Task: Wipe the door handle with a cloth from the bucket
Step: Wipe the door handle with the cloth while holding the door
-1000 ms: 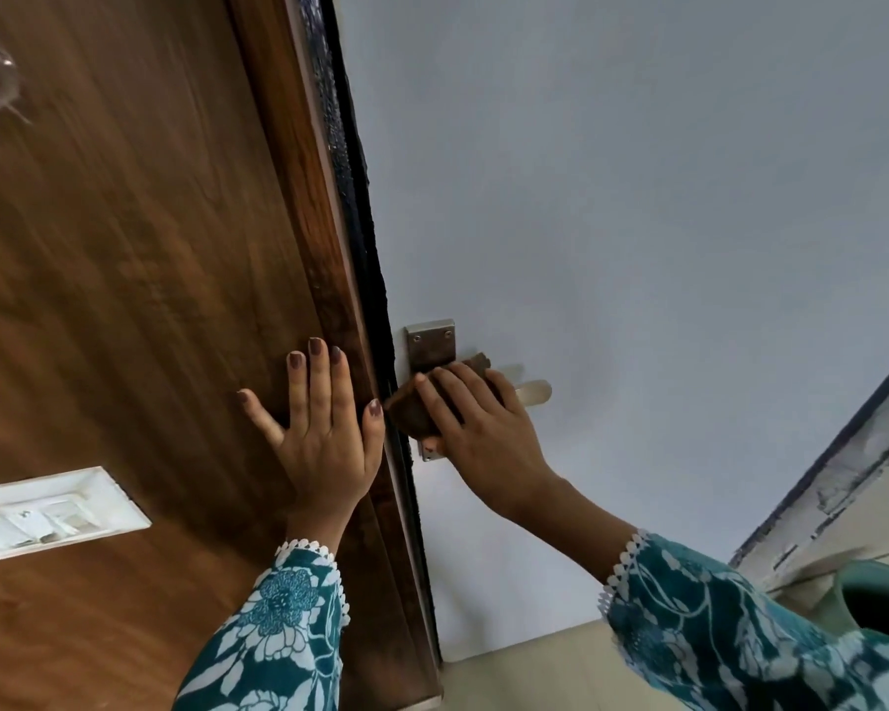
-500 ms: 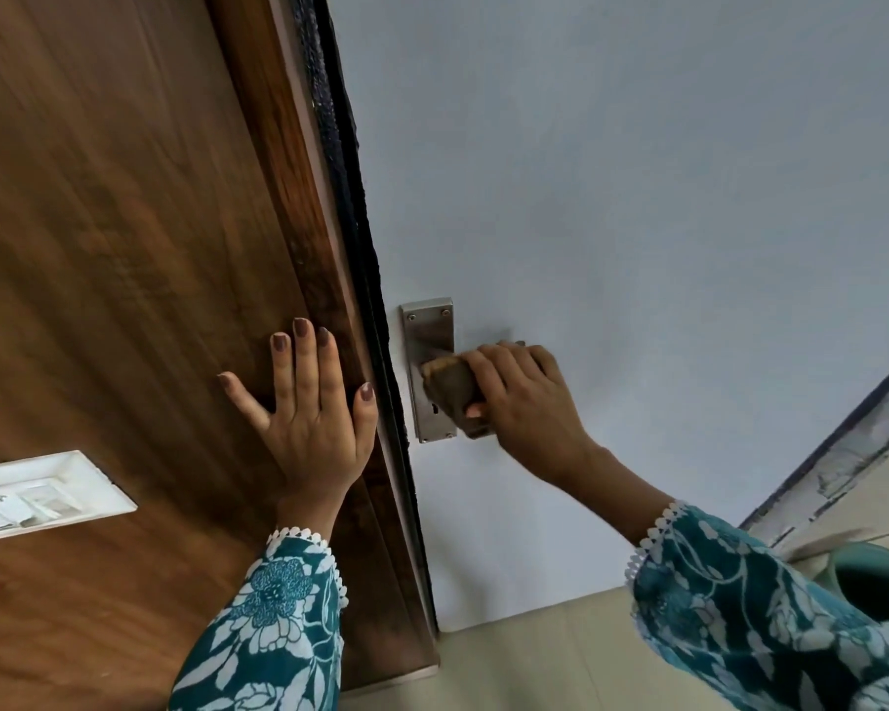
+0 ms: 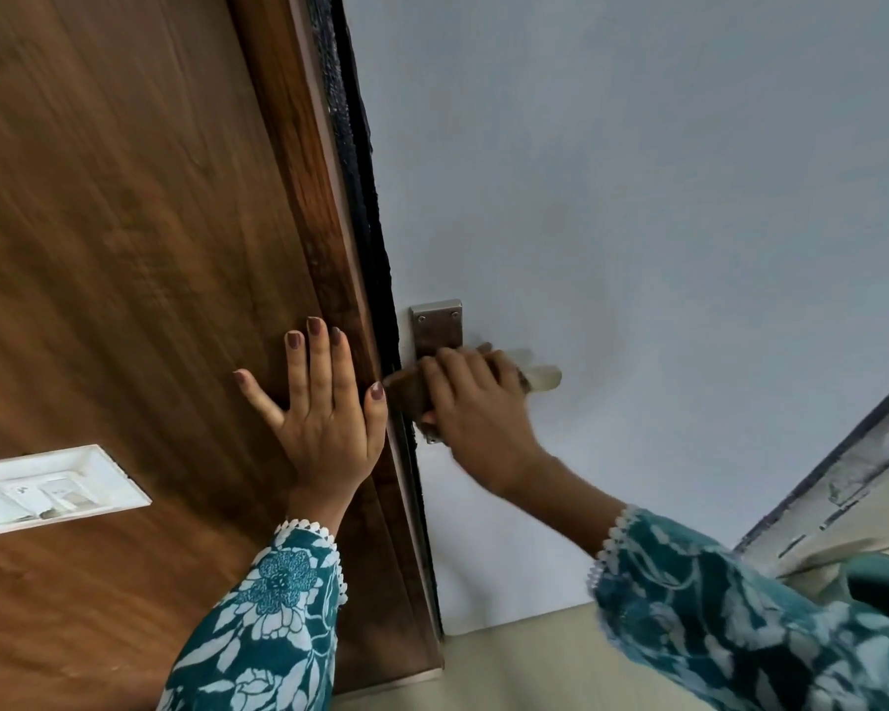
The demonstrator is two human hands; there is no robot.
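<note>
1. A brown cloth (image 3: 406, 397) is held in the right hand (image 3: 478, 418), whose fingers (image 3: 458, 374) are curled over it and closed on it; the cloth is pressed against the door handle (image 3: 542, 378) near the lower part of the metal backplate (image 3: 438, 328).
2. The lever end of the door handle is seen projecting to the right past the right hand, blurred; the rest of it is hidden under the hand and cloth.
3. The left hand (image 3: 324, 413) is laid flat on the brown wooden frame (image 3: 299, 197), its fingers (image 3: 319, 361) spread and straight, nothing held in them. It lies just beside the cloth, across the dark gap at the door's edge.
4. The handle is mounted at the left edge of a pale grey door (image 3: 637, 197).
5. A white switch plate (image 3: 47, 487) is fixed to the wooden panel, well apart from the left hand, toward the left edge of the view.
6. Teal floral sleeves (image 3: 273, 608) with white trim are worn on both arms.
7. A beige floor (image 3: 509, 664) is seen below the door, and part of a teal bucket (image 3: 878, 582) shows at the lower right corner.
</note>
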